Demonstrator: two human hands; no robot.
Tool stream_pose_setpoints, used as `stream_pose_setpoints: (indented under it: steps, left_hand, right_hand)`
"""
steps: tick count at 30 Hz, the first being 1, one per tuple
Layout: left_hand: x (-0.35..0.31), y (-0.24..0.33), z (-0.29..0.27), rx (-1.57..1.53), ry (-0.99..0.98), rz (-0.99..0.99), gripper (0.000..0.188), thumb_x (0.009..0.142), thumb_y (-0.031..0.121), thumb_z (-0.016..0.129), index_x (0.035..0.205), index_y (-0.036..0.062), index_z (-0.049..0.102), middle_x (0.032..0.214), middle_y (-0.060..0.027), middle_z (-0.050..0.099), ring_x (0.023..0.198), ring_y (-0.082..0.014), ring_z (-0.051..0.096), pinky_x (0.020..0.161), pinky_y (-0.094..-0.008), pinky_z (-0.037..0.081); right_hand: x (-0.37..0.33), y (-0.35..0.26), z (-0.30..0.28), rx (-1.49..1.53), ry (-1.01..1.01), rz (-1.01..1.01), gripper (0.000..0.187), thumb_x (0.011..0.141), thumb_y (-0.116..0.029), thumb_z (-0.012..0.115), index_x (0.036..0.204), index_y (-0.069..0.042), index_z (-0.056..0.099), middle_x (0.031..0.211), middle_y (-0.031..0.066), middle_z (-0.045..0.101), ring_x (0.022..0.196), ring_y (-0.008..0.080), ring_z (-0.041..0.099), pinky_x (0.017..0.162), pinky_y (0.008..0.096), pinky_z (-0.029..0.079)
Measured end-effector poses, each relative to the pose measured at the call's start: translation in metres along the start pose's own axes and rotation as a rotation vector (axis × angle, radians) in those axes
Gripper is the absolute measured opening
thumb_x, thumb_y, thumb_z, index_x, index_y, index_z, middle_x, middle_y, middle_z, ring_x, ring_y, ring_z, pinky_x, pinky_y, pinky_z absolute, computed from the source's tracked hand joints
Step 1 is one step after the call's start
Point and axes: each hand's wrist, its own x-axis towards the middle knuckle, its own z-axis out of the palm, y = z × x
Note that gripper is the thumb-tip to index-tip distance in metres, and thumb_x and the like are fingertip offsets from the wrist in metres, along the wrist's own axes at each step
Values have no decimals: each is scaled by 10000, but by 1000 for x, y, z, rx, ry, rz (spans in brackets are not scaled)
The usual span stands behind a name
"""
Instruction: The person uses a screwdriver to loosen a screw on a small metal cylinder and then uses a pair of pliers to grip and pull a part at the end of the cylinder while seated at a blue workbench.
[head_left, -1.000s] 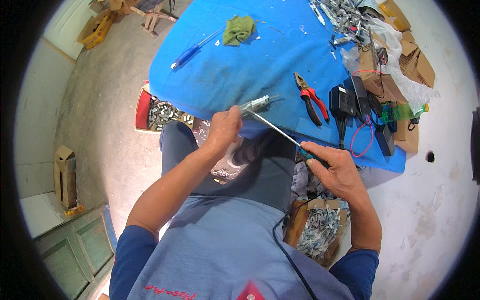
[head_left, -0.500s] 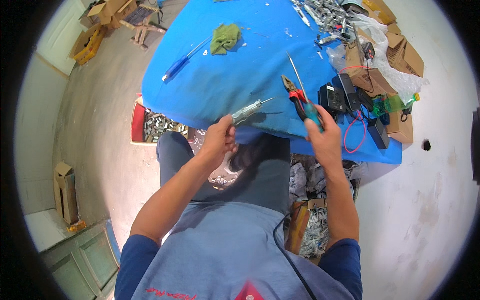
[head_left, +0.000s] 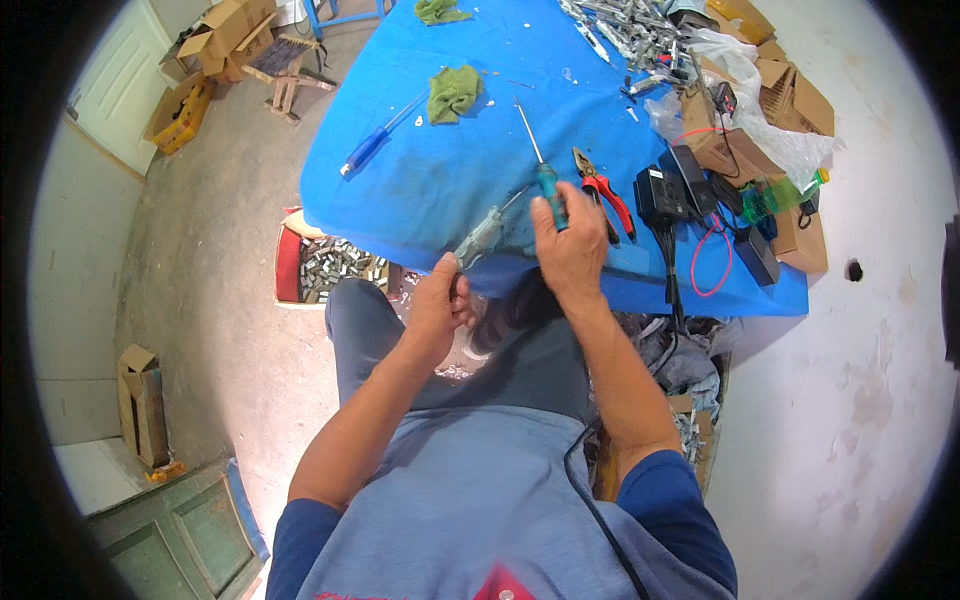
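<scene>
My left hand (head_left: 437, 308) pinches the lower end of a slim, greyish see-through tool body (head_left: 480, 238), with a thin rod sticking out of its far end. It lies tilted along the near edge of the blue-covered table (head_left: 400, 215). In my right hand (head_left: 577, 245) is a teal-handled screwdriver (head_left: 547, 183), its shaft pointing away from me. Just right of that hand, red-and-black pliers (head_left: 608, 195) rest on the cloth. A blue-handled screwdriver (head_left: 368, 148) and a green rag (head_left: 455, 95) lie farther off to the left.
Several metal parts (head_left: 630, 45) are heaped at the far right. Black power adapters (head_left: 660, 195), a pink cable (head_left: 695, 270), a green bottle (head_left: 770, 198) and cardboard boxes crowd the right side. Below the table's left edge stands a box of small metal pieces (head_left: 335, 268).
My right hand has lifted the teal screwdriver away from the pliers and brought it left, close to the tool body. The left hand keeps its hold nearly in place.
</scene>
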Motion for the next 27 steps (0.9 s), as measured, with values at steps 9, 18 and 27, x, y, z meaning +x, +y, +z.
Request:
stream_pose_setpoints:
  steps: [9,18,27]
  left_hand:
    - [-22,-26,13,159,-178,56,415,971,440,495,695,131,466,561,26,360,470,-117,327,525,-296,378]
    - [-50,-45,-1,99,-344,-82,389,955,486,475,972,111,577,661,27,457,540,-87,374,547,-259,362]
    - [-78,-84,-8,361,-321,4,399,953,516,477,918,124,539,662,28,444,546,-78,396,497,-244,353]
  right_hand:
    - [-47,-25,2,854,-296,560,513,874,-169,670,1291,64,484,918,92,690,683,80,569,593,210,455]
    - [-81,-37,-52,1120,-514,636,493,928,-159,615,1361,26,468,977,41,641,796,84,591,651,227,491]
    - [-137,-54,-65,784,-398,550,361,924,-135,596,1254,10,576,890,13,611,776,72,548,678,231,471]
